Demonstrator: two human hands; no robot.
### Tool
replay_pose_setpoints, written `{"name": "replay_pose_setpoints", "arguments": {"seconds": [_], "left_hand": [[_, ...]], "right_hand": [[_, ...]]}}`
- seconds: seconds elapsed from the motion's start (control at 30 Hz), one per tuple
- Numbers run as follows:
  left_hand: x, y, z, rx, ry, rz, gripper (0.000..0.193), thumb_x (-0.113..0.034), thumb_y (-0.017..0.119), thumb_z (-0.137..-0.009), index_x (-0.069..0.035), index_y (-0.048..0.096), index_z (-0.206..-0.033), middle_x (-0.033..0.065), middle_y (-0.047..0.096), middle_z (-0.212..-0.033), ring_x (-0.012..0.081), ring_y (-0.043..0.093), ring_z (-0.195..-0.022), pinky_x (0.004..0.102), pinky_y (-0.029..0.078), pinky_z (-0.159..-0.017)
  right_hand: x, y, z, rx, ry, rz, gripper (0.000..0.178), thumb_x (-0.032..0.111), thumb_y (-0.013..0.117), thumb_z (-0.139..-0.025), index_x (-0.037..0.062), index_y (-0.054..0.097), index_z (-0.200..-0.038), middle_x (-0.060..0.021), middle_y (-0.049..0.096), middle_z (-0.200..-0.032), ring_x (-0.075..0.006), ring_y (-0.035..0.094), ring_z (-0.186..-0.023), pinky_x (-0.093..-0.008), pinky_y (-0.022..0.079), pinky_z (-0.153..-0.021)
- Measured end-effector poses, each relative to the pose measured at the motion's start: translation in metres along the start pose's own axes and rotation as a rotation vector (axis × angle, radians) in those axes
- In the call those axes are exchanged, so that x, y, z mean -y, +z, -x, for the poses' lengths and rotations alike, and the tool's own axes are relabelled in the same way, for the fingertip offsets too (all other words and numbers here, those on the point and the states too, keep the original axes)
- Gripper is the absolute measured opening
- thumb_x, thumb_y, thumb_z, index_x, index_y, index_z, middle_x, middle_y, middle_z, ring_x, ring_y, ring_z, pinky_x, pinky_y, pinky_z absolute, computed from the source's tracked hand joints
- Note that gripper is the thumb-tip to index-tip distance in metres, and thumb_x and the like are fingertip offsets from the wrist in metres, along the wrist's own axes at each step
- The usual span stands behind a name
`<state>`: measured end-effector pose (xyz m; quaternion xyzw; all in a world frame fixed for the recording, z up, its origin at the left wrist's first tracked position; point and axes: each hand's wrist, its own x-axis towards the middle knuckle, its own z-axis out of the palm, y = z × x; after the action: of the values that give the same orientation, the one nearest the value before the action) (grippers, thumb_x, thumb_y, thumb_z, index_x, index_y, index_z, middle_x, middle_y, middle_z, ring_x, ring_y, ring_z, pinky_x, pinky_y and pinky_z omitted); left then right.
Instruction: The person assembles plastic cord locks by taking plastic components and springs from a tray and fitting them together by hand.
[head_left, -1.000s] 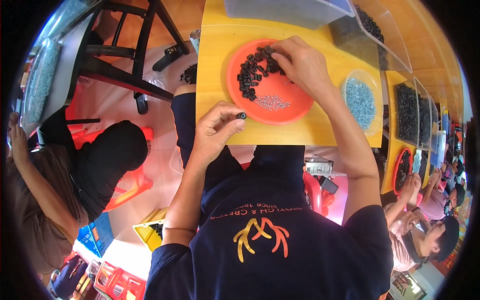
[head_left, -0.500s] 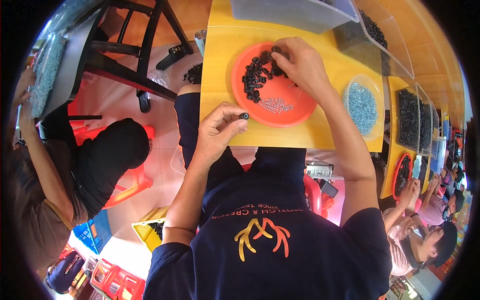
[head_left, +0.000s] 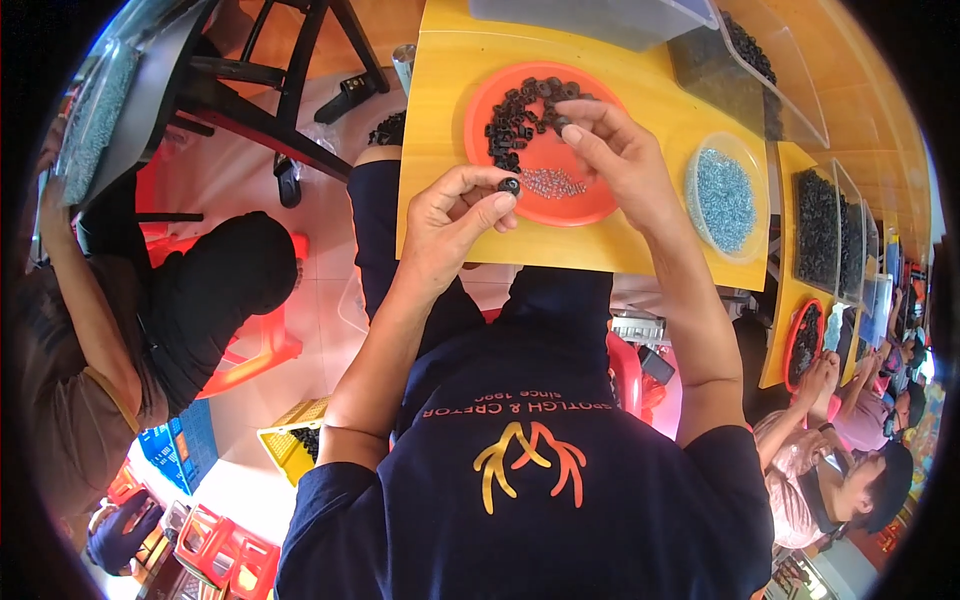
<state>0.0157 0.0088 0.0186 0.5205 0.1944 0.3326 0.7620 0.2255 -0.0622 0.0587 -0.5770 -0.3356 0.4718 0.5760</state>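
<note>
My left hand [head_left: 462, 212] is closed in a pinch around a small round black plastic part [head_left: 509, 186], just off the near left rim of an orange-red plate [head_left: 590, 208]. Over the right half of that plate, my right hand [head_left: 618, 160] pinches another small dark part [head_left: 562, 124] between thumb and fingers. Its exact shape is partly hidden by the fingertips. Several black plastic parts [head_left: 507, 135] lie in an arc along the plate's left and far side. Nearer me on the plate is a patch of tiny silvery metal pieces [head_left: 552, 183].
Right of the plate stands a clear tub of small silvery pieces [head_left: 724, 200]. Plastic bins [head_left: 600, 22] line the yellow table's [head_left: 440, 110] far side, one holding black parts [head_left: 748, 52]. Co-workers sit left and right. A yellow crate [head_left: 288, 440] stands on the floor.
My right hand has drawn back from the plate's far side toward me, with a dark part in its fingers. My left hand has risen slightly toward the plate, still pinching its black part.
</note>
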Motion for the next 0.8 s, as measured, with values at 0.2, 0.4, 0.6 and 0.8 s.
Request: {"name": "replay_pose_setpoints", "arguments": {"seconds": [0.2, 0.4, 0.6, 0.8], "left_hand": [[0.011, -0.01, 0.008, -0.056, -0.023, -0.066, 0.018, -0.007, 0.067, -0.092, 0.001, 0.065, -0.108, 0.0042, 0.068, -0.086, 0.0093, 0.064, -0.075, 0.0229, 0.052, -0.069], [0.011, -0.017, 0.013, -0.072, -0.057, -0.118, 0.019, -0.006, 0.066, -0.092, 0.001, 0.065, -0.109, 0.0082, 0.069, -0.095, 0.0125, 0.064, -0.077, 0.0262, 0.051, -0.072], [0.008, -0.022, 0.014, -0.116, -0.01, -0.148, 0.017, -0.009, 0.069, -0.091, 0.001, 0.066, -0.106, 0.0041, 0.068, -0.085, 0.0089, 0.064, -0.075, 0.0231, 0.051, -0.069], [0.009, -0.024, 0.015, -0.119, -0.015, -0.137, 0.017, -0.009, 0.069, -0.091, 0.001, 0.066, -0.106, 0.0042, 0.068, -0.085, 0.0091, 0.064, -0.075, 0.0228, 0.051, -0.069]], "right_hand": [[-0.005, -0.012, -0.002, -0.085, -0.214, 1.017, 0.019, 0.019, 0.067, -0.088, 0.0047, 0.067, -0.101, -0.0092, 0.071, -0.093, -0.0222, 0.068, -0.076, -0.0351, 0.053, -0.069], [-0.014, -0.018, -0.008, -0.112, -0.343, 1.239, 0.016, 0.02, 0.068, -0.086, 0.0084, 0.067, -0.097, -0.0089, 0.068, -0.094, -0.0307, 0.067, -0.083, -0.042, 0.053, -0.07], [-0.012, 0.001, -0.006, -0.104, -0.465, 1.191, 0.016, 0.021, 0.069, -0.084, 0.0101, 0.069, -0.095, -0.0081, 0.065, -0.094, -0.0314, 0.066, -0.083, -0.0426, 0.052, -0.071], [-0.017, 0.019, 0.004, 0.07, -0.508, 1.261, 0.014, 0.021, 0.07, -0.083, 0.0089, 0.073, -0.09, -0.0097, 0.063, -0.091, -0.0293, 0.066, -0.086, -0.0422, 0.052, -0.071]]}}
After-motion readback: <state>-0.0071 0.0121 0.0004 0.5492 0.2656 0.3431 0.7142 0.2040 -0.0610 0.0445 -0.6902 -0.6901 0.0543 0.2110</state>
